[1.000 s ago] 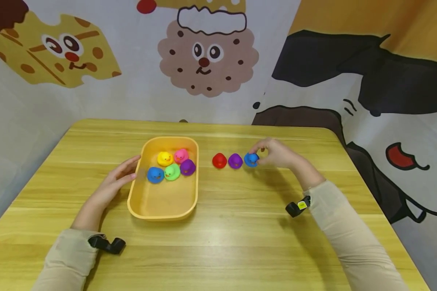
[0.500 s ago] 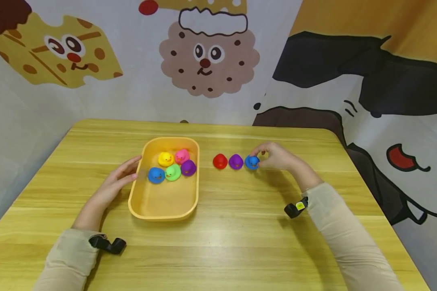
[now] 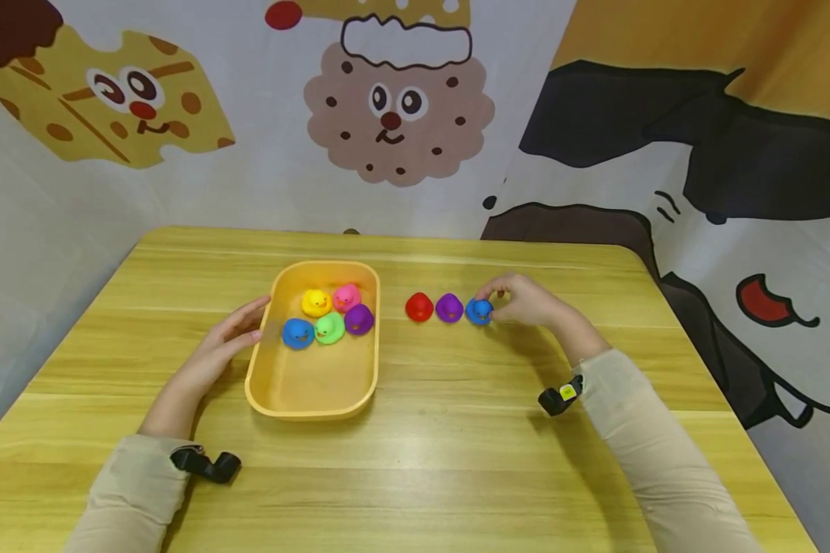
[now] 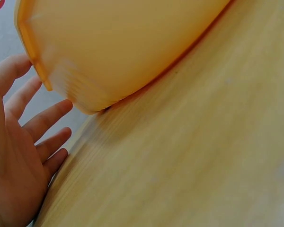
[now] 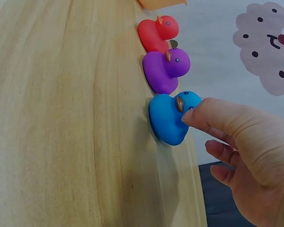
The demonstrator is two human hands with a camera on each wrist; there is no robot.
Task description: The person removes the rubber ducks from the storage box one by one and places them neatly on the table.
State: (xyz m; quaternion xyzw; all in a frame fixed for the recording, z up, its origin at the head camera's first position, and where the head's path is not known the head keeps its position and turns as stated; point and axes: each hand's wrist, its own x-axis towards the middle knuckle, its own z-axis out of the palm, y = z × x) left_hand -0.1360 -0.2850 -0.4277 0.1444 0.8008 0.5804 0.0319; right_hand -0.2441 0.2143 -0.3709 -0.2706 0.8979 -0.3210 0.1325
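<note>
In the head view, my right hand [image 3: 529,299] is at the right end of a row of rubber ducks, with thumb and forefinger pinching a blue rubber duck [image 3: 479,312] that sits on the table. Beside that duck are a purple duck [image 5: 163,72] and a red duck [image 5: 157,34], both upright. My left hand [image 3: 217,346], fingers loosely spread, touches the left wall of a yellow-orange tray [image 3: 311,415]. Inside the tray's far half are a yellow duck [image 3: 316,302], a pink duck [image 3: 346,297], another blue duck [image 3: 298,333], a green duck [image 3: 330,328] and a second purple duck [image 3: 359,319].
The wooden table [image 3: 415,476] carries the tray left of centre and the row of ducks to its right. A cartoon-printed cloth [image 3: 249,192] hangs behind the table's far edge.
My right hand and the blue duck have shifted very slightly toward me, level with the other two ducks in the row. The left hand stays at the tray.
</note>
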